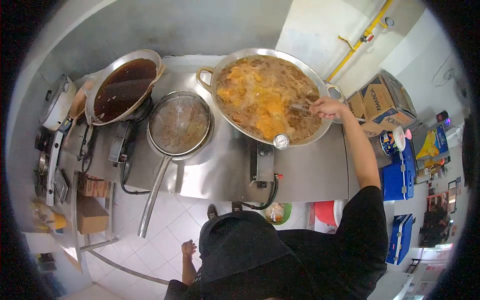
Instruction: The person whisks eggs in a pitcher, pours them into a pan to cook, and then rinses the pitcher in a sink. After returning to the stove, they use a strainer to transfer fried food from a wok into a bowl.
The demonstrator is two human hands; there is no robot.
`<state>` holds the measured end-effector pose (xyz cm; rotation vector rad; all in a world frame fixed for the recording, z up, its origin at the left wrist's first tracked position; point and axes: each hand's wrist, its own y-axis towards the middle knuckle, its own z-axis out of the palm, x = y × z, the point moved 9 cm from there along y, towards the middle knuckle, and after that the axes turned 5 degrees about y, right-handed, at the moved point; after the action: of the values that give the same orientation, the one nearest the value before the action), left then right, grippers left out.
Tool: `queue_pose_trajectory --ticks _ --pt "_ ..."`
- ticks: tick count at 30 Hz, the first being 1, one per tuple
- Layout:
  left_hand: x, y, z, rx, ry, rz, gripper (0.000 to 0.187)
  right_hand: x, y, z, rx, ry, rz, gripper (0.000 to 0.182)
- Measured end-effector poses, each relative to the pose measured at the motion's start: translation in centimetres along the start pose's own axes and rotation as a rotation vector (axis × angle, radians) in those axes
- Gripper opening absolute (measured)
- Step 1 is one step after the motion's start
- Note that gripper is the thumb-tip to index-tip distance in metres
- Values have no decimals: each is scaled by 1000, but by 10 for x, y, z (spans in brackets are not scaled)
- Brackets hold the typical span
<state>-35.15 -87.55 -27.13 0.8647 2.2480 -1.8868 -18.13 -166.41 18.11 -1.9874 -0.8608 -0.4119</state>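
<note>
My right hand [327,107] is closed on the handle end of a metal utensil [300,107], over the right side of a large wok [202,77]. Bubbling oil and golden frying pieces [270,117] fill the wok, and the utensil's far end reaches into them. A round dial thermometer [281,141] sits at the wok's front rim. Down beside my body, away from the counter, hangs my left hand [188,248]; its fingers are curled, and whether they hold anything is too small to tell.
Left of the wok, a long-handled strainer [180,122] rests over a bowl on the steel counter [310,175]. Farther left stands a pan of dark oil [125,90]. Cardboard boxes [382,102] and a blue cooler [398,181] are at the right. A green basin [280,212] is below the counter.
</note>
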Motion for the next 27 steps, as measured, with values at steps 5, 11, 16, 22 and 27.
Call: queue_pose_trajectory --ticks 5,11,16,22,27 --pt "6 14 -10 55 158 100 23 -7 -15 1 -34 249 7 28" --pt "36 1 -24 -30 25 106 25 18 -7 33 -32 177 -5 20" --pt "29 10 -25 11 156 207 26 7 4 27 -121 424 -39 17" --pt "31 23 -29 37 89 180 28 -5 1 9 -169 424 -67 23" --pt "25 7 -27 -16 -57 36 29 -6 -33 -11 -253 310 -40 25"
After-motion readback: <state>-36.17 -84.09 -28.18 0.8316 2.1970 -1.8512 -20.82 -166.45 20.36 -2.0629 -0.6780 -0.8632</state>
